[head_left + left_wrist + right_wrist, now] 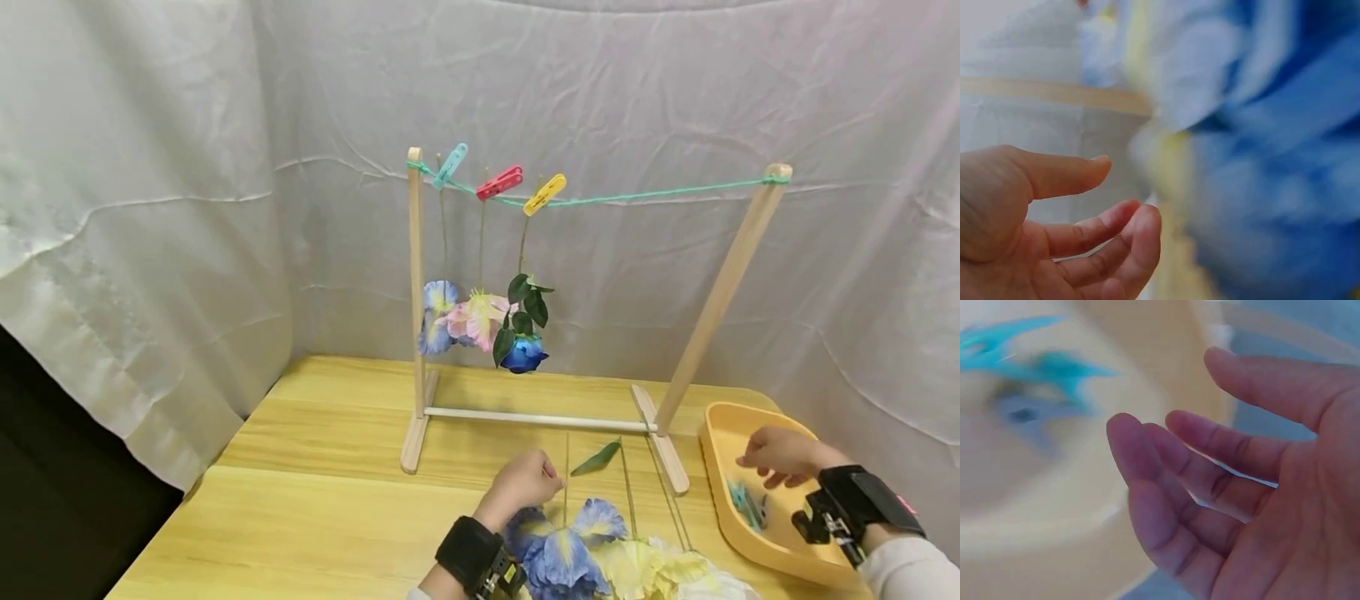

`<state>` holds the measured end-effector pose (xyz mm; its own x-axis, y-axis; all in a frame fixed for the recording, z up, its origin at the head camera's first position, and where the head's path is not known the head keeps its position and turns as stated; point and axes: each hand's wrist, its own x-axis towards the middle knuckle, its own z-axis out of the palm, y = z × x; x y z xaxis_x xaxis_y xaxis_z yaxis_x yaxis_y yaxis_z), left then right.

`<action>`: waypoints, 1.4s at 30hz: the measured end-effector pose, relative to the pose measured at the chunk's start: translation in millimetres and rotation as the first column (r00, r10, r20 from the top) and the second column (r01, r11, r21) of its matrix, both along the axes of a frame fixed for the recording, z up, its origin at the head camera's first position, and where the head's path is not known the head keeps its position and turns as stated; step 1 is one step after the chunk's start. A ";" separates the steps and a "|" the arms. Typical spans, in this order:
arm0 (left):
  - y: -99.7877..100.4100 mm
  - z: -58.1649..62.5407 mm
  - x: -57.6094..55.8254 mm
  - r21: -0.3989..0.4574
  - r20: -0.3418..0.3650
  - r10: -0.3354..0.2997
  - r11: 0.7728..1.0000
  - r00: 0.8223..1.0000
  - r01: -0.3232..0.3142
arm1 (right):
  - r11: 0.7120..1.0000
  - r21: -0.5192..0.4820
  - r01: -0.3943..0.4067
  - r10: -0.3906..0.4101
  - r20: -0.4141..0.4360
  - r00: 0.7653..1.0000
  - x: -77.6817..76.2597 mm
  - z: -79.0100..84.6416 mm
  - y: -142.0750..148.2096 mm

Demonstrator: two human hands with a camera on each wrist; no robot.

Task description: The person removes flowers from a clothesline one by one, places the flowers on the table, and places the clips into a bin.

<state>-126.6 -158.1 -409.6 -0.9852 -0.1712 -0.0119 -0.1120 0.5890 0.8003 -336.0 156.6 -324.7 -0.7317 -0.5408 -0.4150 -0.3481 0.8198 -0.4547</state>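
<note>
My left hand [525,481] is just above the table, beside the stem of a blue artificial iris [566,554]. In the left wrist view its thumb and loosely bent fingers are apart, with nothing between them. Blue petals [1272,169] fill the right of that view, blurred. A yellow flower [637,568] and a white flower [720,585] lie right of the iris. My right hand [783,457] hovers over an orange tray [712,467], fingers loosely bent and holding nothing. Teal clothespins [741,502] and a grey clothespin [1029,415] lie in the tray.
Behind stands a wooden frame [720,304] with a sagging green cord [645,197]. From it hang a light blue flower [437,333], a pink flower [480,317] and a blue rose [525,355], clipped by blue, red and yellow clothespins. A green leaf [597,458] lies near the stems.
</note>
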 end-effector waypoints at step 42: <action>-86.5 143.7 -55.3 0.024 -0.641 0.287 0.935 0.712 -0.355 | 0.532 -0.833 -0.151 -0.012 -0.186 0.982 72.0 208.3 -284.5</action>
